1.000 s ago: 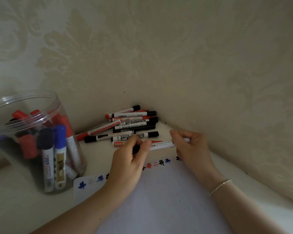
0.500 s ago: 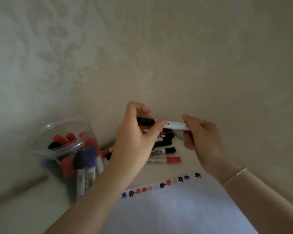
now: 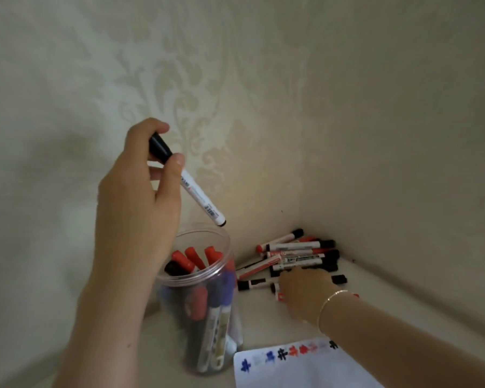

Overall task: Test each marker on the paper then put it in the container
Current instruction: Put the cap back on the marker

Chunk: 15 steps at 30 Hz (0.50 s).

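My left hand pinches a black-capped white marker by its cap end, tilted with the other end just above the rim of the clear plastic container. The container stands upright and holds several red, blue and black markers. My right hand reaches down onto the pile of loose markers in the corner, its fingers hidden behind the back of the hand. The white paper lies at the front with a row of blue, black and red test marks along its top edge.
Patterned walls meet in a corner right behind the marker pile. The pale tabletop runs between the container, the pile and the paper. A thin bracelet sits on my right wrist.
My right hand let go of the marker and dropped to the pile. My left hand carried the capped marker up and left to above the container.
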{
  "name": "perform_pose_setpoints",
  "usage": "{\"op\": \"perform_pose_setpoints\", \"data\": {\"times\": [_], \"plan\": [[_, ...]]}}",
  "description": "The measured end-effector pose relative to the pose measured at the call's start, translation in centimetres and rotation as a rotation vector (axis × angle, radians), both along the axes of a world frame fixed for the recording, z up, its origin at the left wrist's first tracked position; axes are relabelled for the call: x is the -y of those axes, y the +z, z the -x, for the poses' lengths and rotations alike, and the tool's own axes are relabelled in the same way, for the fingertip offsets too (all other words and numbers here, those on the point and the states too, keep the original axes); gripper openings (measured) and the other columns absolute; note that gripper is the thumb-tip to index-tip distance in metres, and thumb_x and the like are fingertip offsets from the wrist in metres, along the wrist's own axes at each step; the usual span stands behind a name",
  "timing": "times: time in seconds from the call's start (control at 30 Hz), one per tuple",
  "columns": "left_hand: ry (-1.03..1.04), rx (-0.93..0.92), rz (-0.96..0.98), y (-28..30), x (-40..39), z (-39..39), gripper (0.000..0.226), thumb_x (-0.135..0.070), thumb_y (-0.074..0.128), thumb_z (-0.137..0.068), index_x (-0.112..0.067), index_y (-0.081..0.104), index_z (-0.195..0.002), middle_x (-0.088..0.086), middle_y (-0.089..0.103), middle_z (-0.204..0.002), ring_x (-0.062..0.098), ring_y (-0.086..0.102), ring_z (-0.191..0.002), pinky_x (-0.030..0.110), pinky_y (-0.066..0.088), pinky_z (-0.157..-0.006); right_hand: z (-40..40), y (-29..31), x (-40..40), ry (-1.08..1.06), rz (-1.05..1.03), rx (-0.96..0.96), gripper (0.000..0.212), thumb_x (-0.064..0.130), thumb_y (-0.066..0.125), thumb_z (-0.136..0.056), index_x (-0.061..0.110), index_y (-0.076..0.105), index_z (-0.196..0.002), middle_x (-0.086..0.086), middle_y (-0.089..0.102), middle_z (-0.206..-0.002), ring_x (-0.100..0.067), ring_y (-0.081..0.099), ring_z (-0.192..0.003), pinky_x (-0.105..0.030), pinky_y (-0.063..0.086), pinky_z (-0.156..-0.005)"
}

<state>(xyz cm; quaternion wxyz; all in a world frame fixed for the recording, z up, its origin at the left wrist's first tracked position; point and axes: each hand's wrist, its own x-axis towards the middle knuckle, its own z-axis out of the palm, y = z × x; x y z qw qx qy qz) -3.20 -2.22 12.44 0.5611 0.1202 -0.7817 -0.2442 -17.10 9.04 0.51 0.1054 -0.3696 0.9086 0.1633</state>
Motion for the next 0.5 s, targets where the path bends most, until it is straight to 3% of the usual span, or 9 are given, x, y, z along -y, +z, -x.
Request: {"op": "perform_pose_setpoints", "data": {"times": [0.13, 0.23, 0.33, 0.4, 0.5], "plan": [[-0.039, -0.079, 0.019, 0.4, 0.0, -0.8, 0.024, -0.02, 0.047, -0.098, -0.031, 0.049, -0.119, -0.021, 0.056, -0.091, -0.001, 0.06, -0.085, 0.04, 0.057, -0.076, 0.1, -0.6, 0.9, 0.126, 0.004, -0.091, 0.03, 0.01, 0.045, -0.097, 0.01, 0.051, -0.127, -0.008, 0.058, -0.125, -0.026, 0.058, -0.113, -0.035, 0.045, -0.091], [-0.061, -0.071, 0.055, 0.6, 0.2, -1.7, 0.022, -0.024, 0.044, -0.096, -0.029, 0.049, -0.116, -0.016, 0.058, -0.088, 0.002, 0.06, -0.083, 0.038, 0.057, -0.072, 0.4, 0.4, 1.4, 0.132, 0.127, -0.069, 0.029, 0.013, 0.052, -0.094, 0.01, 0.051, -0.123, -0.01, 0.059, -0.121, -0.028, 0.06, -0.108, -0.037, 0.048, -0.087], [-0.054, 0.218, 0.088, 0.4, 0.6, -1.8, 0.016, -0.025, 0.047, -0.097, -0.034, 0.049, -0.11, -0.008, 0.061, -0.077, 0.006, 0.061, -0.065, 0.041, 0.056, -0.064, 1.2, 2.7, 1.9, 0.151, 0.418, -0.066, 0.023, 0.028, 0.055, -0.092, 0.014, 0.052, -0.11, -0.01, 0.061, -0.112, -0.027, 0.06, -0.095, -0.031, 0.045, -0.072], [-0.046, 0.427, 0.076, 0.0, 0.9, -1.5, 0.019, -0.026, 0.049, -0.096, -0.035, 0.042, -0.111, -0.002, 0.063, -0.077, 0.013, 0.063, -0.058, 0.043, 0.055, -0.061, 1.5, 4.8, 2.0, 0.102, 0.632, -0.006, 0.018, 0.026, 0.06, -0.085, 0.016, 0.051, -0.097, -0.007, 0.06, -0.098, -0.026, 0.058, -0.082, -0.029, 0.042, -0.066], [-0.066, 0.496, -0.002, -0.3, 1.4, -1.1, 0.03, -0.026, 0.055, -0.094, -0.033, 0.028, -0.105, 0.001, 0.065, -0.085, 0.017, 0.067, -0.058, 0.042, 0.057, -0.059, 1.8, 7.1, 2.3, 0.016, 0.935, 0.127, 0.015, 0.022, 0.065, -0.08, 0.018, 0.054, -0.089, -0.004, 0.061, -0.087, -0.024, 0.062, -0.076, -0.034, 0.052, -0.067]]}}
